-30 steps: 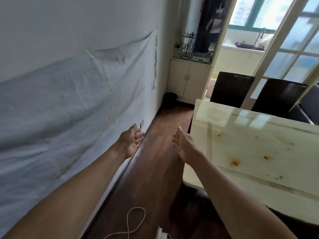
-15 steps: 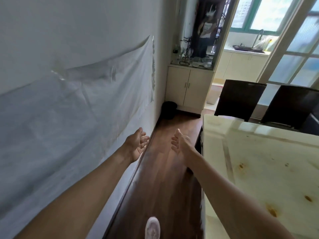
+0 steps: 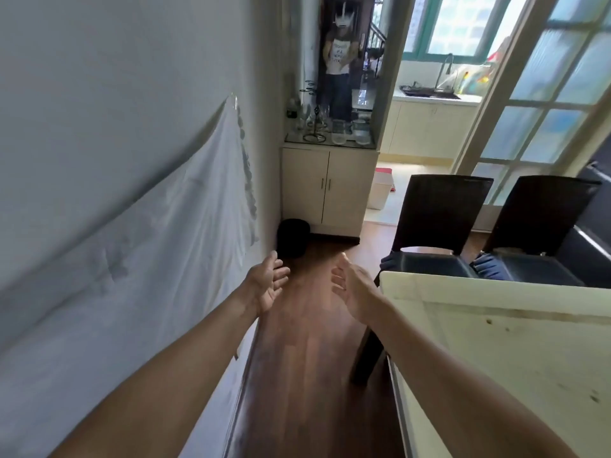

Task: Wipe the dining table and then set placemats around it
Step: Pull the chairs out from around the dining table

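Note:
The cream dining table (image 3: 515, 352) fills the lower right, its glossy top marked with small brown stains. My left hand (image 3: 266, 284) and my right hand (image 3: 352, 287) are stretched out in front of me over the wooden floor, left of the table's corner. Both palms face each other, fingers apart, nothing held. No cloth and no placemats are in view.
Two dark chairs (image 3: 439, 219) (image 3: 542, 226) stand at the table's far side. A white sheet (image 3: 139, 259) hangs on the left wall. Ahead are a cream cabinet (image 3: 327, 190) with glassware on top, a black bin (image 3: 292, 238), and a kitchen doorway.
The view has moved forward along the passage; the cabinet and chairs are nearer and the table has slid to the right. Both hands stay open and empty.

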### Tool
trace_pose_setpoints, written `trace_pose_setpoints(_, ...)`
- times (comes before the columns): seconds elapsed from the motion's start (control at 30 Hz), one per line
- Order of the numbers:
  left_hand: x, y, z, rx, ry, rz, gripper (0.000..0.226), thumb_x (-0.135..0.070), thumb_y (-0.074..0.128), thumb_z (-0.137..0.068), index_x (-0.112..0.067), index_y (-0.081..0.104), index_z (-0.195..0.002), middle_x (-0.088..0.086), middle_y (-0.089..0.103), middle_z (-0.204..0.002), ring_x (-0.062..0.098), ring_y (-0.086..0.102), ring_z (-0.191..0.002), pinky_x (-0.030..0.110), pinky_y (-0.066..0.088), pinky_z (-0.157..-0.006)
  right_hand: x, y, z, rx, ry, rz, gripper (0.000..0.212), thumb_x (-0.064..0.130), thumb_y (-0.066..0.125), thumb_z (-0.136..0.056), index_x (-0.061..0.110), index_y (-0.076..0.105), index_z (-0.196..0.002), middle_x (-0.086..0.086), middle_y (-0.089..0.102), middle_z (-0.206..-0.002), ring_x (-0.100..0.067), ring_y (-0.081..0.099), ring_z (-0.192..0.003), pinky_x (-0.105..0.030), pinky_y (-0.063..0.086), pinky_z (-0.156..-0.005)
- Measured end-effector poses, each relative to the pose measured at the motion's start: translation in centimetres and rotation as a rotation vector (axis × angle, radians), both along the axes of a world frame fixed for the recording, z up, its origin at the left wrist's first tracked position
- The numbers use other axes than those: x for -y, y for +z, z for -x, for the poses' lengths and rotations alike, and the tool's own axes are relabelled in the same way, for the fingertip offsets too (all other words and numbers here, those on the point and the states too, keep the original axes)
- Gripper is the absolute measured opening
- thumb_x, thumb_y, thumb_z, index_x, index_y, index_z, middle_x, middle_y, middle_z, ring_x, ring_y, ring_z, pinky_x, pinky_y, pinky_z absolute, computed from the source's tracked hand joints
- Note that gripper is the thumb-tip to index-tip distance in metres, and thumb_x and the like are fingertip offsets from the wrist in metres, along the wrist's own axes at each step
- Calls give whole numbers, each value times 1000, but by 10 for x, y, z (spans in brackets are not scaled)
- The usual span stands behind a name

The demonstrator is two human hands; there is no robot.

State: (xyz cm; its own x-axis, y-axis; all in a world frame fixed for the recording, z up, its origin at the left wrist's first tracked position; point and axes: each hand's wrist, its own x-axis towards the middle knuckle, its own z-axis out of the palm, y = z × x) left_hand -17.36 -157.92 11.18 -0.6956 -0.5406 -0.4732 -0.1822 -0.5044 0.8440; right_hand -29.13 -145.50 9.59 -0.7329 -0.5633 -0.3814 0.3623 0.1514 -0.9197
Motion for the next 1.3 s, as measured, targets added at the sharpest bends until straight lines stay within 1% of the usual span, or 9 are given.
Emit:
trace_pose_setpoints(0.27,99,-4,118,-25,-133,23,56,-41,23,-102,-7,28,-146,16,35,-150,29,29,-140,39,16,-115,78,5,84,16,-159,18,65,39,39,-99,-13,25,-136,-33,25,-141,-48,22,-132,-58,20,-110)
trace_pose_setpoints(0.4,142,0,181,-33,-195,21,55,-41,26,-102,-7,29,-145,17,37,-148,29,31,-139,39,18,-115,115,3,133,59,-222,26,65,36,38,-101,-12,19,-140,-37,45,-129,-50,45,-120,-56,16,-111)
trace_pose_setpoints(0.5,170,-2,230,-27,-238,34,56,-42,27,-101,-7,30,-145,16,38,-148,29,32,-139,39,18,-114,137,-2,166,76,-276,43,61,37,38,-101,-9,28,-139,-30,34,-142,-44,35,-131,-49,28,-112)
trace_pose_setpoints(0.6,187,-10,269,4,-279,21,57,-43,27,-101,-8,29,-145,16,37,-148,29,31,-139,38,18,-114,151,-11,191,110,-307,27,50,41,39,-100,3,45,-132,-16,54,-123,-29,52,-113,-38,40,-99)
trace_pose_setpoints(0.7,204,-22,313,19,-315,-16,57,-43,27,-101,-8,28,-146,17,36,-148,29,30,-140,37,19,-114,168,-21,230,147,-358,26,37,41,41,-99,10,48,-118,-6,52,-103,-21,51,-96,-34,41,-91)
trace_pose_setpoints(0.87,240,-36,401,30,-357,-6,56,-44,30,-100,-8,32,-143,16,39,-147,29,32,-139,38,19,-114,194,-32,318,152,-408,28,47,40,39,-100,3,44,-129,-11,50,-120,-27,49,-117,-39,39,-102)
trace_pose_setpoints(0.97,261,-40,470,38,-372,18,54,-44,32,-100,-8,36,-141,15,44,-143,28,37,-134,39,20,-113,207,-37,384,166,-447,68,49,40,39,-99,2,43,-130,-11,50,-119,-27,49,-113,-40,38,-103)
trace_pose_setpoints(1.23,278,-24,614,41,-467,49,38,-42,36,-100,-14,48,-122,9,56,-118,17,53,-91,26,39,-75,226,-29,530,148,-544,46,51,40,38,-100,2,41,-134,-11,50,-119,-26,48,-113,-39,41,-95)
trace_pose_setpoints(1.3,279,-29,643,58,-495,33,36,-41,36,-100,-13,47,-120,11,56,-117,20,52,-95,28,40,-76,228,-35,553,155,-563,41,45,41,39,-99,7,44,-128,-10,49,-118,-27,49,-114,-39,41,-96)
